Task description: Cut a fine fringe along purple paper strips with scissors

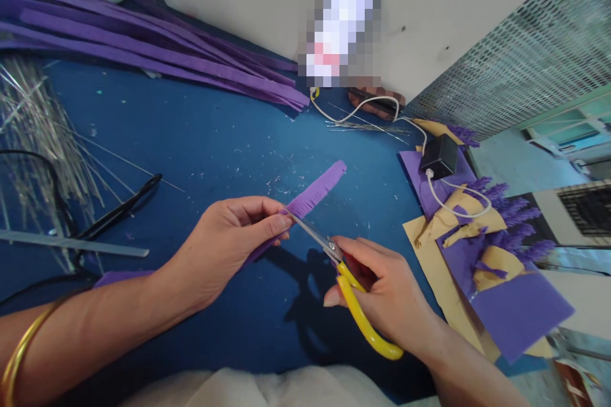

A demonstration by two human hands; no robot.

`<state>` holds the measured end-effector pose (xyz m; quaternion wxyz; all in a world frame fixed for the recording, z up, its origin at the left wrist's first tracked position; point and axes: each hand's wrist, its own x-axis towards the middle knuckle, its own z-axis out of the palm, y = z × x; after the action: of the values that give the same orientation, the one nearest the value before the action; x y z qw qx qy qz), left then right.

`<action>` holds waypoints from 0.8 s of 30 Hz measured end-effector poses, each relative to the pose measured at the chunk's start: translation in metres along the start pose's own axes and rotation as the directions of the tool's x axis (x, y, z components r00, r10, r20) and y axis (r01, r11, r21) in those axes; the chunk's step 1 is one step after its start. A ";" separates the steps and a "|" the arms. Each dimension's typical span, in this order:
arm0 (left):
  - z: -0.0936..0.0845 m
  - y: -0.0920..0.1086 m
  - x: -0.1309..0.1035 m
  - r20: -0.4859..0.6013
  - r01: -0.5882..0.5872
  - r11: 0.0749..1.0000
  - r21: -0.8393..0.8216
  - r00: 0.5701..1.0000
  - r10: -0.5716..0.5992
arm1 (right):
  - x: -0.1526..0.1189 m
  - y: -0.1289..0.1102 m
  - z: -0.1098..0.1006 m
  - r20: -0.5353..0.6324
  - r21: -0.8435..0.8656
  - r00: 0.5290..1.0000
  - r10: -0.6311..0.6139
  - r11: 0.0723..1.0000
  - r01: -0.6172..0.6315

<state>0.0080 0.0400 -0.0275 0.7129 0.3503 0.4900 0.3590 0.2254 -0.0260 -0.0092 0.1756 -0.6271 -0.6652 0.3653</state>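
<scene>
A purple strip (pixel 317 192) with a row of small cuts along its lower edge slants up over the blue table. My left hand (pixel 238 232) pinches it between thumb and fingers, and more of the strip runs back beneath that hand and forearm. Yellow-handled scissors (pixel 367 324) are in my right hand (pixel 382 280), which grips them near the pivot and the handles. Their blades point up and left, with the tips at the strip's edge beside my left thumb. Whether the blades are slightly apart is hard to tell.
Long purple strips (pixel 157 48) lie across the back left. Thin wires (pixel 42 121) and black-handled pliers or similar (pixel 119 210) are at left. A pixelated bright object (pixel 341 19) stands behind. Wrapped purple flowers (pixel 501 267), purple sheets and a black adapter (pixel 439 156) with cable lie at right.
</scene>
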 end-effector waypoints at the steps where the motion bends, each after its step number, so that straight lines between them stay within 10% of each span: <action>1: 0.000 0.000 0.000 0.000 -0.004 1.000 0.003 1.000 0.004 | 0.000 0.000 0.001 -0.003 0.003 1.000 0.002 1.000 -0.002; 24: 0.001 0.000 -0.001 0.037 -0.004 1.000 0.026 0.999 0.003 | 0.000 -0.001 0.002 0.039 0.091 0.997 0.061 0.994 -0.064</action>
<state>0.0084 0.0395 -0.0270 0.7166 0.3671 0.4806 0.3473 0.2229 -0.0260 -0.0095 0.1805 -0.6322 -0.6308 0.4122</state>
